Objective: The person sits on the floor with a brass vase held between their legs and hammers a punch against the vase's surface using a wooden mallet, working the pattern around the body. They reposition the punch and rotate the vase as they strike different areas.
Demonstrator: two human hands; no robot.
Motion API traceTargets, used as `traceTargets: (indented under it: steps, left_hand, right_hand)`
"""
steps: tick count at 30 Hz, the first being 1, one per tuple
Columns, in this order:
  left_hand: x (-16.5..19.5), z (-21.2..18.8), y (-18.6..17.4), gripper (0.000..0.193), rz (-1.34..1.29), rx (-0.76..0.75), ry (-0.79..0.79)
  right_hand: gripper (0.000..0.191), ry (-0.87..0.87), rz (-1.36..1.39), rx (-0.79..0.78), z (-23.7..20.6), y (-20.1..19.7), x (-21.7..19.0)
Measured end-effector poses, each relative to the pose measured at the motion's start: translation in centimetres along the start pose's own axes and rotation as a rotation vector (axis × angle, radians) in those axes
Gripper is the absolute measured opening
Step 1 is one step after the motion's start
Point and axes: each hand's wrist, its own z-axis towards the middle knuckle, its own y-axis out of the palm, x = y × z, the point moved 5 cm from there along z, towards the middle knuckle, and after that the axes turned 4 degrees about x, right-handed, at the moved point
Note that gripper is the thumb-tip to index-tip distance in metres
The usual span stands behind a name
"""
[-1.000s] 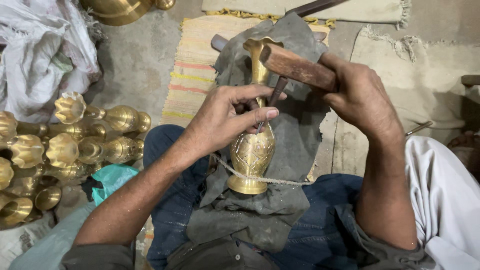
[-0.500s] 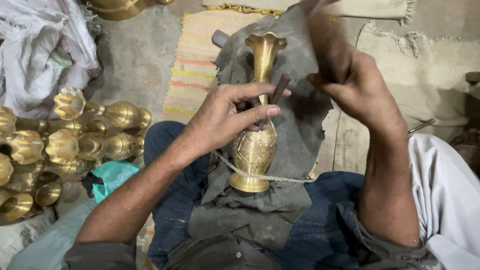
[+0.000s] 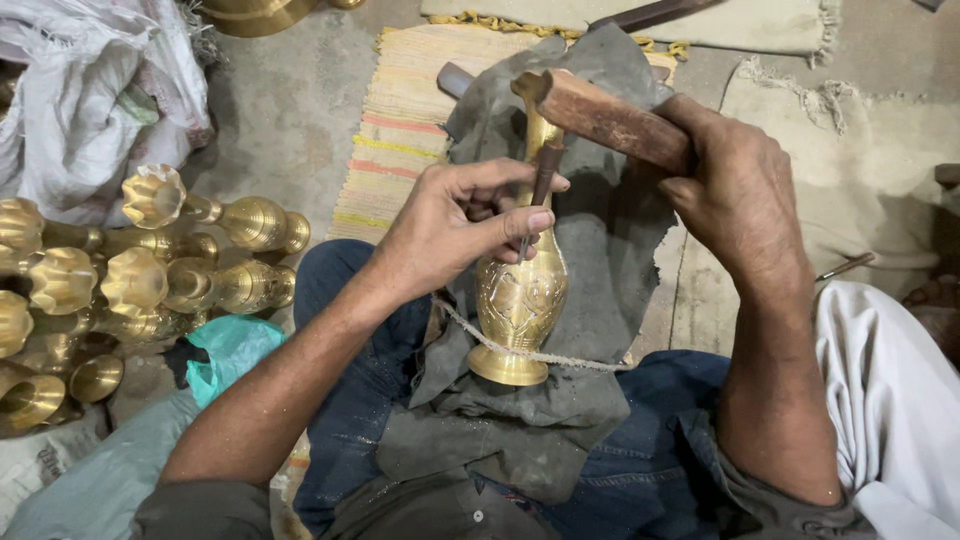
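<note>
Left hand (image 3: 455, 225): pinches a thin chisel (image 3: 541, 190), tip set against the vase.
Right hand (image 3: 735, 195): fist around a wooden mallet (image 3: 605, 118), poised above the chisel.
Brass vase (image 3: 520, 300): lies on grey cloth (image 3: 600, 230) across the lap, 1 cord (image 3: 540, 355) steadying it.
Nearby: finished vases (image 3: 150, 270) stacked left.

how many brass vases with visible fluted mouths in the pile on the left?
5 fluted mouths: one top, two at the far-left edge, two mid-pile. More vases below may be hidden.
</note>
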Motion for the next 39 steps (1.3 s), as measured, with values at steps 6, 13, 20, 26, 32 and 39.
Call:
traceTargets:
  steps: [6,13,20,26,32,39]
  left_hand:
    - [0.3,0.0,0.0,0.036,-0.007,0.003,0.015]
    - [0.1,-0.1,0.1,0.037,0.017,0.019,0.024]
    - [0.1,-0.1,0.0,0.037,0.032,0.011,0.006]
    - [0.1,0.0,0.0,0.039,0.05,-0.003,0.005]
    - [0.1,-0.1,-0.1,0.038,0.036,-0.029,0.008]
    - [0.1,-0.1,-0.2,0.037,0.038,-0.044,0.011]
  right_hand:
    - [0.028,0.008,-0.064,0.008,-0.3,-0.4,0.4]
    - [0.016,0.136,0.19,-0.021,0.1,0.6,3.0]
    - [0.021,0.052,0.284,-0.146,0.2,1.7,2.9]
    - [0.035,-0.017,0.141,-0.135,0.4,1.6,2.4]
    - [0.041,0.045,0.146,-0.182,-0.2,2.2,3.6]
    - [0.04,0.019,0.438,-0.12,-0.5,2.8,4.1]
